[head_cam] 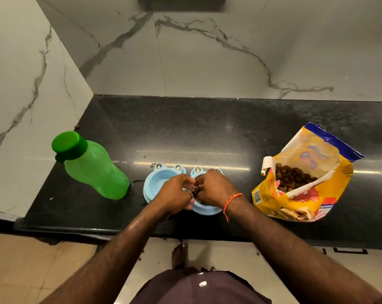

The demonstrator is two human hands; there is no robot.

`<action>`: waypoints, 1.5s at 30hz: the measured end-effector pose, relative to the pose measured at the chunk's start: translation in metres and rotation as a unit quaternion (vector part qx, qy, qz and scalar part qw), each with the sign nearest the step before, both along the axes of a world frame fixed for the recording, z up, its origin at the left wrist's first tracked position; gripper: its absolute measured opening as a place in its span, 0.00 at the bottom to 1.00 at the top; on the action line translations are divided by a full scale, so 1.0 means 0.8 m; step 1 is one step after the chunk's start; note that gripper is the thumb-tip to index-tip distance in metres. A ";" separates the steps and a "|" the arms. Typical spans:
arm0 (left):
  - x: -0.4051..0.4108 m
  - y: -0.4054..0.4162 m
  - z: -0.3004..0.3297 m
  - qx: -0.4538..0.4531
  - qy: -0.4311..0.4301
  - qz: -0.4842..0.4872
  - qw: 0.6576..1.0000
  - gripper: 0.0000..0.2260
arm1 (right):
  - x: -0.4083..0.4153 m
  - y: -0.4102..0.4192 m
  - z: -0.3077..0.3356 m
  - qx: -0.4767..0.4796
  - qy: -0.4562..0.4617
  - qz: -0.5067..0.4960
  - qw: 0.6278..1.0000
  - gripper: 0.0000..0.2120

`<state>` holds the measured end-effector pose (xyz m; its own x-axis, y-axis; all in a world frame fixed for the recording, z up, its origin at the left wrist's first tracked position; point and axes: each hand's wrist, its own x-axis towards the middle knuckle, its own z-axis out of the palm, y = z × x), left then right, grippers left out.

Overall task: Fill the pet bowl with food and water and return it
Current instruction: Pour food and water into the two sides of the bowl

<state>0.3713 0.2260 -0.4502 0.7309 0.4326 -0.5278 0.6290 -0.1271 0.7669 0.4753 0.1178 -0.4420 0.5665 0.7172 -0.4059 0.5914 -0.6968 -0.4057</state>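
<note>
On the black table [207, 128], between a green water bottle [91, 165] and an open yellow kibble bag [304, 174], sat the pale-blue, frog-eyed double pet bowl [155, 183], over whose right cup the left hand [174, 194] and right hand [214, 187] met, fingers pinching brown kibble [195, 188].

Brightness: moderate, even indoor light, warm cast.
Source: overhead, judging by reflections.
Glare: a long bright streak across the black countertop [207, 132]; soft sheen on the green bottle [91, 165].
Shadows: faint, short.
Focus: centre sharp, slight softness overall.
Distortion: wide-angle bending of the marble wall [229, 51] edges.
</note>
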 end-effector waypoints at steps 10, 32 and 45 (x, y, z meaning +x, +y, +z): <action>0.013 -0.001 0.012 0.098 -0.057 -0.030 0.993 0.14 | 0.082 -0.064 0.094 0.145 -0.173 -0.235 0.945 0.09; 0.157 -0.131 0.047 0.128 -0.161 -0.347 0.915 0.19 | 0.143 -0.162 0.013 -0.232 -0.083 -0.200 0.948 0.37; 0.156 -0.110 0.034 0.104 -0.162 -0.325 0.926 0.17 | 0.143 -0.163 0.020 -0.096 -0.082 -0.249 0.960 0.08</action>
